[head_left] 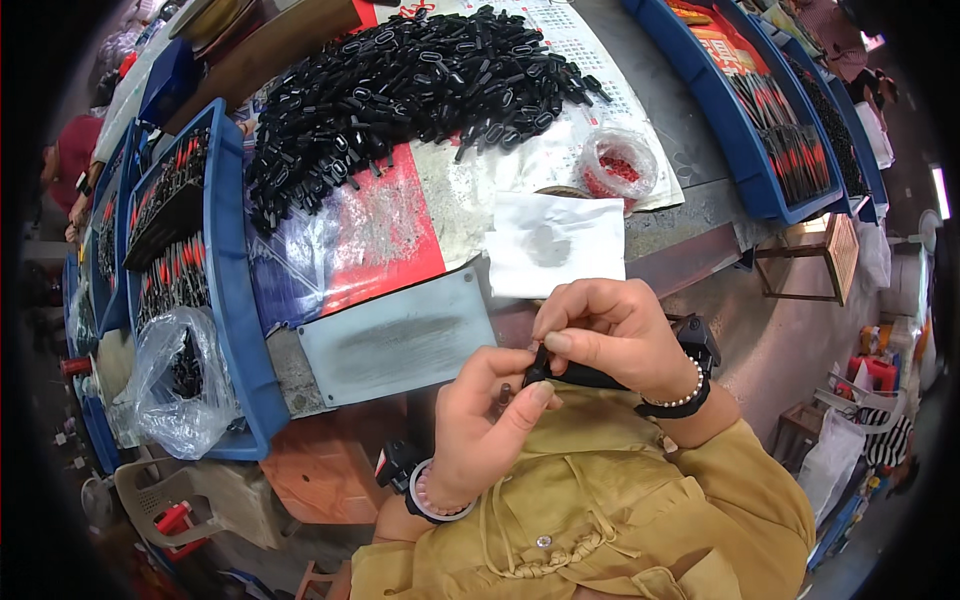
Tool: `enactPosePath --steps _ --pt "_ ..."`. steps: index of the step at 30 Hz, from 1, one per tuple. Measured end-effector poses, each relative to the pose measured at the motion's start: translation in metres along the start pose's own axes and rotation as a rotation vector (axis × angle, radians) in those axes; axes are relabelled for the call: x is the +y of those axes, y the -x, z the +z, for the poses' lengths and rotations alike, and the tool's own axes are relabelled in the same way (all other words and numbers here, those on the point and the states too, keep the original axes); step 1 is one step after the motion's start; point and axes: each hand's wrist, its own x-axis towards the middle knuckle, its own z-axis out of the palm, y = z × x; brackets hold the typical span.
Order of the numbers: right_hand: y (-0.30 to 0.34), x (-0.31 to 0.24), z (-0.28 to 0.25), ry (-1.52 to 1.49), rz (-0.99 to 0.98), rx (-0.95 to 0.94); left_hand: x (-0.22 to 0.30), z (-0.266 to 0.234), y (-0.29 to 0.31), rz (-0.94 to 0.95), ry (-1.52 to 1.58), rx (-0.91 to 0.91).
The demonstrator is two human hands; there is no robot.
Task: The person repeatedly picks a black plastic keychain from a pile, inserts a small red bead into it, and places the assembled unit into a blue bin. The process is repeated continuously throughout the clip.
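My left hand pinches a small black plastic part between thumb and fingers, in front of my body. Another small dark piece shows beside those fingers. Close against the part's upper end, my right hand has its thumb and forefinger pressed together; whatever is between them is too small to make out. A longer black shape runs beneath the right hand, and I cannot tell whether it is held. Just beyond my hands lies a white sheet of paper with a grey smudge.
Many black plastic parts are heaped on the table's far side. A clear tub holds tiny red pieces. A worn pale-blue pad lies at the near edge. Blue crates of red-tipped black pieces stand left, another blue crate right.
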Motion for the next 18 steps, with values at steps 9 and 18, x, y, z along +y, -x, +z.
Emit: enactPosePath --steps 9,18 --pt "0.008 0.005 0.0 0.609 -0.516 -0.046 -0.002 0.002 0.008 0.063 -0.039 -0.032" --pt "0.012 0.018 0.005 0.549 -0.59 0.071 -0.008 0.013 0.007 0.143 -0.106 0.076"
